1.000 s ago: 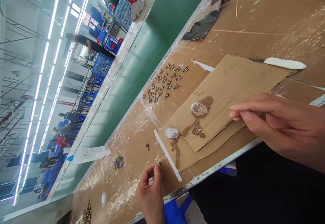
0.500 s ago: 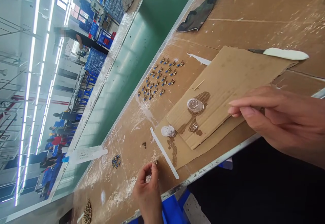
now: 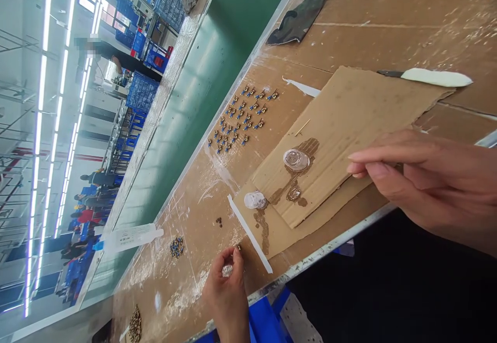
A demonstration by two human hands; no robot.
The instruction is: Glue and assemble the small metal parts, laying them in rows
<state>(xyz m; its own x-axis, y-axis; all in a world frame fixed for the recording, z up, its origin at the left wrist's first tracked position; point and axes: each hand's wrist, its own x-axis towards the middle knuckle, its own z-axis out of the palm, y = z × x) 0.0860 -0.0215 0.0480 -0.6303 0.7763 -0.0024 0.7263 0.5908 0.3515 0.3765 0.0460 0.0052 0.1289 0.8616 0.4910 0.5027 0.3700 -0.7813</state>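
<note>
My left hand (image 3: 228, 286) rests low over the table (image 3: 194, 281), thumb and forefinger pinched on a small dark-gold part (image 3: 237, 248) that barely shows at the fingertips. My right hand (image 3: 430, 177) hangs above the near edge of a cardboard sheet (image 3: 357, 110), its thumb and fingers pressed together; what they hold, if anything, I cannot make out. On the cardboard sit a clear round cap with wet glue-like stuff (image 3: 296, 160), a second whitish cap (image 3: 255, 200) and a thin wooden stick (image 3: 302, 127). Beyond, small gold-and-blue pieces (image 3: 240, 117) stand in rows.
A knife with a white handle (image 3: 435, 76) lies across the cardboard's far corner. Left are a pile of blue-and-gold bits (image 3: 177, 247), several dark bits (image 3: 219, 222), a heap of brass pieces (image 3: 135, 325) and a white bottle (image 3: 132, 235). Camouflage cloth (image 3: 303, 19) lies at the back.
The whole view has shifted slightly left and up. Both hands keep nearly the same pose and place; nothing has been visibly taken up or let go.
</note>
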